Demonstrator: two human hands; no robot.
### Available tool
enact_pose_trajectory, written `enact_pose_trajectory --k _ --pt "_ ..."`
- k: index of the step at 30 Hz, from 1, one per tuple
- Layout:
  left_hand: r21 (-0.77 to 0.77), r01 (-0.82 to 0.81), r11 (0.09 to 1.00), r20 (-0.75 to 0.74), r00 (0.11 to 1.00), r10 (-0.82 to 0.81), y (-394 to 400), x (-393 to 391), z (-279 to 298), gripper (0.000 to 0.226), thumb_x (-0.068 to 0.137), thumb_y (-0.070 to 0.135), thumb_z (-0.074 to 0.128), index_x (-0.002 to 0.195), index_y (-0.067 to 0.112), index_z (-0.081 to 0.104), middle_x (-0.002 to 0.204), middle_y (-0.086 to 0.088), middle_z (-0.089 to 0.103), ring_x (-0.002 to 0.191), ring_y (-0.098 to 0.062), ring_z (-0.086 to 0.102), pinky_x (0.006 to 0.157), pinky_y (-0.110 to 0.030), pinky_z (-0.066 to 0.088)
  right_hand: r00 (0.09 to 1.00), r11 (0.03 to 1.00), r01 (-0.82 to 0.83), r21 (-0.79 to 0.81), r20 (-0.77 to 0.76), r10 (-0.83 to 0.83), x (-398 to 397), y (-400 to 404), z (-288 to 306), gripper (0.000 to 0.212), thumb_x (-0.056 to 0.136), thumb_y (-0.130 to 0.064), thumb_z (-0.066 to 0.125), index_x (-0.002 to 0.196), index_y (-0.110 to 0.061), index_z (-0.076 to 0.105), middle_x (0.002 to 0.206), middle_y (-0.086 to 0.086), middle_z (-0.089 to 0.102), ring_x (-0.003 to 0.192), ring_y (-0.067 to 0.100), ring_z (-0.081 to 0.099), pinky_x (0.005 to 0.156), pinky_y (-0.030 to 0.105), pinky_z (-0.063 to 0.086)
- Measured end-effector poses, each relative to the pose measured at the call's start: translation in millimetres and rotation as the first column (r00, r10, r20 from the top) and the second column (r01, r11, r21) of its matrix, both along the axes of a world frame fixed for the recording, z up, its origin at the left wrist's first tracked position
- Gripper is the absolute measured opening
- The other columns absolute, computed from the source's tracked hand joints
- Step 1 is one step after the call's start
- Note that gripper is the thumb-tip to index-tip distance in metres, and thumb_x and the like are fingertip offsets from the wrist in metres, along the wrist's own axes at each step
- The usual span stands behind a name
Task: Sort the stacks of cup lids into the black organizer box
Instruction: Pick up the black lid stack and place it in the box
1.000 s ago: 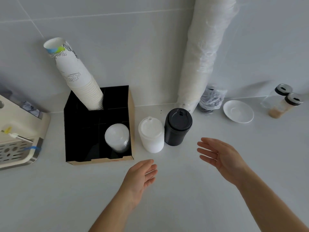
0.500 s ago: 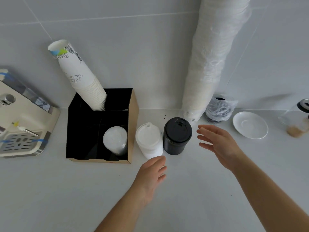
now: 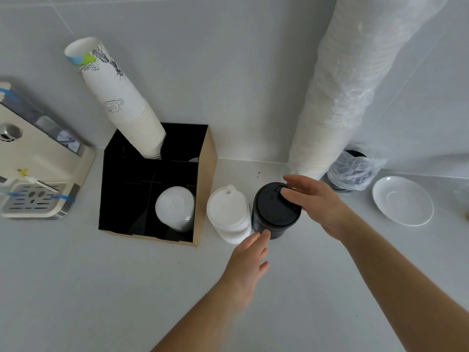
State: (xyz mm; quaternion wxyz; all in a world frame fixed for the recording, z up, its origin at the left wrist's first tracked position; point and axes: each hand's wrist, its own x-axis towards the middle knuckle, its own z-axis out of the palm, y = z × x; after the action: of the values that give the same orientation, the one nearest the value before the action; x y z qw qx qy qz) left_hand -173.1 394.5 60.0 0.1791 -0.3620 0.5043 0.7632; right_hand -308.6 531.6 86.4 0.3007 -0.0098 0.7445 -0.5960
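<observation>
On the white table [image 3: 76, 288], the black organizer box [image 3: 201, 179] stands near the back edge, close to the wall. In its front right compartment there is already a stack of translucent white lids [image 3: 174, 208], a little tilted. A tilted stack of paper cups [image 3: 121, 102] sticks out of a back compartment. Just beside the right wall of the box stands the white lid stack [image 3: 228, 214], and the black lid stack [image 3: 272, 212] is touching it on the right side.

The right hand [image 3: 314, 204] is open, with the fingers spread, and its fingertips lie on the top right part of the black lid stack; it does not grip it. The left hand [image 3: 250, 262] is also open and holds nothing; its fingertips are at the front of the two stacks, near their base.

At the left edge of the table stands a cream machine with a drip tray [image 3: 35, 196]. Behind the stacks a tall wrapped column of cups [image 3: 350, 92] leans on the wall, and a white saucer [image 3: 403, 200] lies to the right.
</observation>
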Motion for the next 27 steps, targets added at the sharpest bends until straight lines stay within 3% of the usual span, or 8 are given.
enact_pose_trajectory --k 2,5,11,17,20,24,27 --pt "0.016 -0.008 1.0 -0.003 1.0 0.008 4 -5 -1 0.063 0.093 0.041 0.057 0.149 0.022 0.034 0.129 0.009 0.046 0.136 -0.014 0.042 0.112 -0.038 0.038 0.999 0.999 -0.043 0.003 0.017 0.043 -6 -1 -5 0.041 0.082 -0.034 0.077 0.12 -0.041 0.063 0.134 -0.004 0.063 0.125 0.014 0.056 0.106 0.037 0.045" --pt "0.045 -0.032 0.998 -0.015 0.999 0.033 9 -11 -3 0.062 0.093 0.044 0.057 0.148 0.027 0.034 0.131 0.013 0.043 0.138 -0.014 0.039 0.113 -0.038 0.037 0.993 0.994 -0.11 -0.015 0.041 0.11 -11 -3 -7 0.04 0.087 -0.022 0.073 0.125 -0.032 0.064 0.123 -0.006 0.07 0.117 0.012 0.062 0.093 0.026 0.049" --pt "0.049 -0.054 0.997 -0.036 0.998 0.056 11 -18 -6 0.057 0.092 0.045 0.058 0.144 0.03 0.04 0.134 0.014 0.047 0.134 -0.01 0.041 0.112 -0.037 0.037 0.979 0.988 -0.149 -0.033 0.138 0.152 -17 -9 -12 0.03 0.09 -0.025 0.069 0.119 -0.031 0.067 0.116 -0.006 0.074 0.112 0.017 0.065 0.087 0.031 0.051" --pt "0.045 -0.062 0.997 -0.016 0.998 0.063 7 -22 -6 0.052 0.092 0.044 0.057 0.14 0.026 0.046 0.123 0.013 0.053 0.131 -0.011 0.047 0.111 -0.038 0.039 0.976 0.99 -0.137 0.016 0.173 0.132 -21 -11 -15 0.025 0.087 -0.035 0.069 0.112 -0.04 0.068 0.112 -0.011 0.074 0.112 0.017 0.065 0.101 0.048 0.049" --pt "0.049 -0.074 0.996 -0.006 0.997 0.075 7 -19 -6 0.047 0.094 0.043 0.056 0.137 0.027 0.047 0.116 0.013 0.055 0.126 -0.011 0.051 0.11 -0.039 0.041 0.975 0.99 -0.143 0.018 0.173 0.138 -19 -9 -14 0.028 0.081 -0.039 0.071 0.109 -0.04 0.069 0.112 -0.011 0.075 0.112 0.017 0.066 0.1 0.048 0.05" --pt "0.039 -0.024 0.999 0.03 0.999 0.023 7 -4 -11 0.037 0.094 0.043 0.055 0.127 0.027 0.052 0.12 0.008 0.059 0.119 -0.012 0.058 0.105 -0.038 0.046 0.969 0.987 -0.161 0.017 0.193 0.154 -8 1 -16 0.023 0.087 -0.034 0.068 0.11 -0.037 0.069 0.111 -0.01 0.074 0.112 0.017 0.065 0.099 0.046 0.051" --pt "-0.004 0.016 1.0 0.072 0.997 -0.016 4 6 -18 0.042 0.095 0.042 0.054 0.13 0.019 0.055 0.117 0.007 0.063 0.114 -0.011 0.06 0.101 -0.035 0.049 0.964 0.988 -0.154 0.003 0.221 0.149 -1 12 -19 0.024 0.088 -0.032 0.068 0.112 -0.036 0.069 0.113 -0.009 0.074 0.113 0.017 0.065 0.101 0.047 0.05"
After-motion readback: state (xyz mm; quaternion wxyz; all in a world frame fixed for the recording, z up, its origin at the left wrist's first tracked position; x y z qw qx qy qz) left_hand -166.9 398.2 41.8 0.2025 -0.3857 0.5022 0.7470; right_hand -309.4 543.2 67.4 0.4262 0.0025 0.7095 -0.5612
